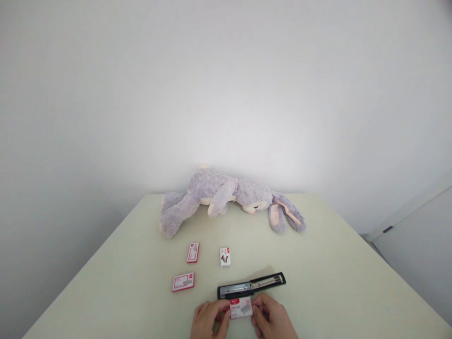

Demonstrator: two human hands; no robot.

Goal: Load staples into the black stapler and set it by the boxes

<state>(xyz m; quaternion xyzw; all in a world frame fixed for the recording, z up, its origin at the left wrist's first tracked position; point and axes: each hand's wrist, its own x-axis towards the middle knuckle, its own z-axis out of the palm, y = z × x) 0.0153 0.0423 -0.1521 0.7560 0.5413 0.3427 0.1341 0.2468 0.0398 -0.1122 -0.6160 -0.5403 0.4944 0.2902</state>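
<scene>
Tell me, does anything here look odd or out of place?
The plush rabbit, lying on its side along the far edge of the table, seems an odd companion for the opened stapler. Nothing looks spilled or damaged.

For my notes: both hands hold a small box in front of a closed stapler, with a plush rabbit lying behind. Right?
The stapler is opened out, not closed, as the head view shows. Left hand, right hand, box and rabbit are as stated.

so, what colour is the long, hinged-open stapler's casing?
Black stapler casing, seen best in the head view.
</scene>
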